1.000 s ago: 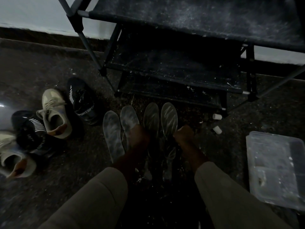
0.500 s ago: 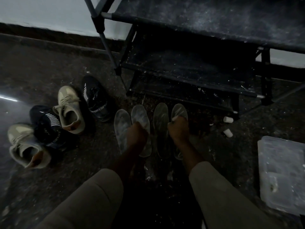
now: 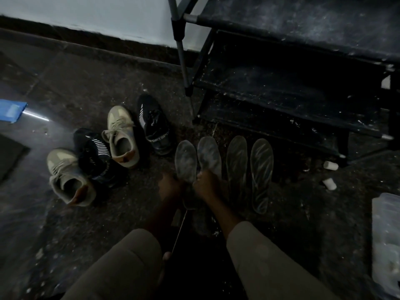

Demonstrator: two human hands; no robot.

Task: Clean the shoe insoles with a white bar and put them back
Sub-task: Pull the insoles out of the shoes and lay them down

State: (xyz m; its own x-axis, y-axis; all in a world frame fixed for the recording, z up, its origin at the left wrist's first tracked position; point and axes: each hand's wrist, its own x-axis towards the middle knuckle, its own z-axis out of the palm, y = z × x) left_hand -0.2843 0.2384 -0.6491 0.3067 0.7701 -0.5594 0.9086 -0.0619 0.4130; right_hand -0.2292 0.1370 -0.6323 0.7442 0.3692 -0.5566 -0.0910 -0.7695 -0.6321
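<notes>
Four dusty grey insoles lie side by side on the dark floor in front of a rack. My left hand (image 3: 171,187) grips the heel end of the leftmost insole (image 3: 185,159). My right hand (image 3: 206,185) curls over the heel of the second insole (image 3: 209,153); the dim light hides the exact grip. The third insole (image 3: 237,161) and the fourth insole (image 3: 262,169) lie untouched to the right. Two short white bars (image 3: 330,165) (image 3: 329,184) rest on the floor right of the insoles, away from both hands.
Two beige shoes (image 3: 122,137) (image 3: 69,178) and two black shoes (image 3: 154,124) (image 3: 93,154) stand to the left. A black shoe rack (image 3: 292,83) fills the upper right. A clear plastic container (image 3: 386,234) sits at the right edge, a blue object (image 3: 12,110) at the far left.
My view has turned left. My left hand moved from the second insole to the leftmost one. My right hand left the fourth insole and came over to the second.
</notes>
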